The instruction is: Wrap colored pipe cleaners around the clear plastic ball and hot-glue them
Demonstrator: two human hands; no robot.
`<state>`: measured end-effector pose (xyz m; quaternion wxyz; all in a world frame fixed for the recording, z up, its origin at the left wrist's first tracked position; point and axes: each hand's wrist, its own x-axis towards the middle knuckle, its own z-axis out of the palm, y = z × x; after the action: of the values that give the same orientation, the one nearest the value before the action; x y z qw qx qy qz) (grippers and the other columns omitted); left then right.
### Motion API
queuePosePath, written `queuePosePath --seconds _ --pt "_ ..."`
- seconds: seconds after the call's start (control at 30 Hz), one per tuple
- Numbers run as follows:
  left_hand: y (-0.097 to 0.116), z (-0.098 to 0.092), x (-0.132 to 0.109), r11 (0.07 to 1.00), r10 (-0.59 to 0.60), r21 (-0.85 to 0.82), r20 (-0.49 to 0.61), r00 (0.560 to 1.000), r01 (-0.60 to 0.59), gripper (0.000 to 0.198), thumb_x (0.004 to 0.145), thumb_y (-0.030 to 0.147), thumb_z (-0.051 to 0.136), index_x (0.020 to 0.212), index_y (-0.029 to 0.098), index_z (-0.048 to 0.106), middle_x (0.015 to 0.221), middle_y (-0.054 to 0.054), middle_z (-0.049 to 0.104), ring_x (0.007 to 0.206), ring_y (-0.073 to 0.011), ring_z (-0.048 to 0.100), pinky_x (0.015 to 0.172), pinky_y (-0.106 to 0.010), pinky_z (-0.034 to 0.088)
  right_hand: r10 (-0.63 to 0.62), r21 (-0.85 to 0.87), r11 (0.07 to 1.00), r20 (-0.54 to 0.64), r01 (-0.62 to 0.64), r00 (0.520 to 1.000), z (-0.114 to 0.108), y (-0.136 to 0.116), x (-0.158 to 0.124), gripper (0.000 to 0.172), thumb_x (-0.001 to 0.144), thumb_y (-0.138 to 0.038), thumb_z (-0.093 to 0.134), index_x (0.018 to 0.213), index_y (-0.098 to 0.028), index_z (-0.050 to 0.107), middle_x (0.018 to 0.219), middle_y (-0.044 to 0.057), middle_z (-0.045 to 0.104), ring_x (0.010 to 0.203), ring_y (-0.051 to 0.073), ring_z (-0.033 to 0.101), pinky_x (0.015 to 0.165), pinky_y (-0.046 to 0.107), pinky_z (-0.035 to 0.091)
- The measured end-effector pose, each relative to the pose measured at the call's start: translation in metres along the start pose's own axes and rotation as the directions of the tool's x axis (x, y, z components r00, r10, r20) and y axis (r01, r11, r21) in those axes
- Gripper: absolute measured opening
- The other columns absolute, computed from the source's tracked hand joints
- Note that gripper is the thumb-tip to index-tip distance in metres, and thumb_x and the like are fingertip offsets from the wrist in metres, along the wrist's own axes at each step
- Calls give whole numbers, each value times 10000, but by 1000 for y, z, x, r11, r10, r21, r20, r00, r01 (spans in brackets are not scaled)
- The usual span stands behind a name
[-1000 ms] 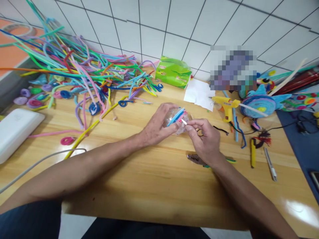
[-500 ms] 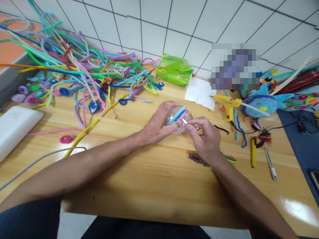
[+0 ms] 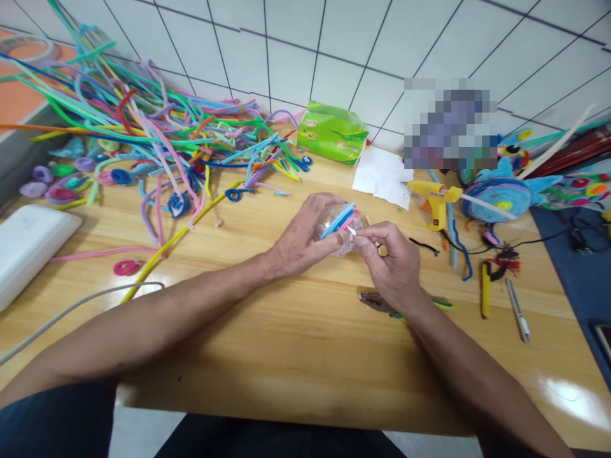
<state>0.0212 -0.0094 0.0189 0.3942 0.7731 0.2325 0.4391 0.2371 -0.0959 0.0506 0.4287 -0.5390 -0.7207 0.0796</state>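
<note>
My left hand (image 3: 300, 238) is wrapped round a clear plastic ball (image 3: 340, 224) that has blue and pink pipe cleaners laid across its top, held just above the wooden table (image 3: 286, 331). My right hand (image 3: 394, 264) pinches a small white stick end (image 3: 352, 230) against the ball's right side. Both hands meet at the middle of the table.
A big heap of coloured pipe cleaners (image 3: 157, 140) fills the back left. A green packet (image 3: 331, 135), white paper (image 3: 382, 178), a yellow glue gun (image 3: 435, 200) and a blue fish-like craft (image 3: 501, 197) stand at the back right. Pliers (image 3: 382, 304) lie under my right wrist; a white box (image 3: 28, 248) sits left.
My right hand has closed in a little on the ball, and the white stick end shows less. The left hand and ball stay in place.
</note>
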Motion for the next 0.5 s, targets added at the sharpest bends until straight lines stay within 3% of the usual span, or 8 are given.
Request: queuePosePath --seconds 0.5 --pt "-1 -1 -1 999 19 27 13 1000 -19 529 1083 552 720 1501 254 593 1499 -145 706 1445 -322 663 1268 -531 557 33 100 994 -1 -33 999 5 -2 2 73 1059 -273 696 995 -279 732 845 -17 717 756 183 681 715 340 545"
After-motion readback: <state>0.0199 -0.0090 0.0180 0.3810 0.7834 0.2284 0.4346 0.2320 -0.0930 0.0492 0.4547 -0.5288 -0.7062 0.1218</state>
